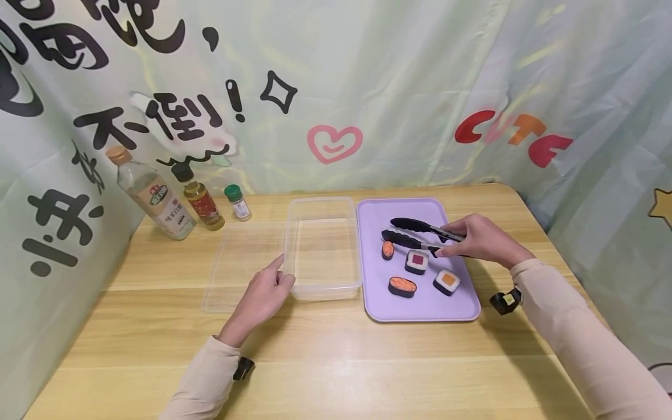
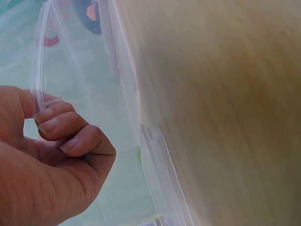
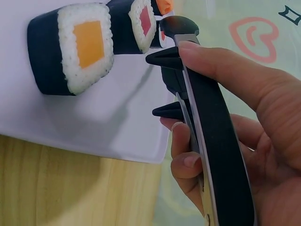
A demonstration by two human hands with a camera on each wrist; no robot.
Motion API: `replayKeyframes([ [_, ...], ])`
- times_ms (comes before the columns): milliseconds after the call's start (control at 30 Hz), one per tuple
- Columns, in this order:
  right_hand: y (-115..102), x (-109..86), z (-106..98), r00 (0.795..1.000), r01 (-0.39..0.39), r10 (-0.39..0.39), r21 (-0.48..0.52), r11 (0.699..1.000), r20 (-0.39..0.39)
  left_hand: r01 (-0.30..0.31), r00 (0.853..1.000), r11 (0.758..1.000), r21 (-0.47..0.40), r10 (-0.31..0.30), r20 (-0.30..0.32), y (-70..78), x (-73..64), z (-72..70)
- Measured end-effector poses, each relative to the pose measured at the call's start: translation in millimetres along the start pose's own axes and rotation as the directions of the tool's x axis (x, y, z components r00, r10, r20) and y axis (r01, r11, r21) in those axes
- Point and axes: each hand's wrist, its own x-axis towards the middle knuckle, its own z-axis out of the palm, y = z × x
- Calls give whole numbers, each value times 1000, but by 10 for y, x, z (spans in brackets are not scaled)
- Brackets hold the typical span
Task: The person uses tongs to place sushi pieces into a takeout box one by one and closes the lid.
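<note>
My right hand (image 1: pixel 483 238) grips metal tongs (image 3: pixel 217 146) with black tips and handles, thumb on one arm and fingers on the other. The two tips are parted above the purple tray (image 1: pixel 385 309). On the tray lie an orange-centred sushi roll (image 1: pixel 447 282), a red-centred sushi roll (image 1: pixel 417 262), a larger orange-topped sushi piece (image 1: pixel 402 286) and a smaller one (image 1: pixel 387 249) close to the lower tip. My left hand (image 1: pixel 265 296) pinches the left rim of a clear plastic container (image 1: pixel 325 290), its other fingers curled in the left wrist view.
A clear flat lid (image 1: pixel 231 262) lies left of the container, partly behind my left hand. Along the back left stand a large clear bottle (image 1: pixel 157 198), a smaller amber bottle (image 1: pixel 202 204) and a green-capped shaker (image 1: pixel 238 204). A printed curtain (image 1: pixel 409 87) hangs behind the wooden table (image 1: pixel 336 373).
</note>
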Motion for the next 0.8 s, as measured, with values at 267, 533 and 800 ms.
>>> replayKeyframes([
  [267,26,26,-28,1000,-4,4,12,1000,7,-3,1000,1000,2,3,1,26,8,-4],
  [533,56,44,-52,1000,-1,1,29,1000,12,-8,1000,1000,7,8,-2,42,8,-5],
  [800,65,65,-63,1000,4,-4,21,1000,8,-1,1000,1000,1,1,-2,42,-5,-8],
])
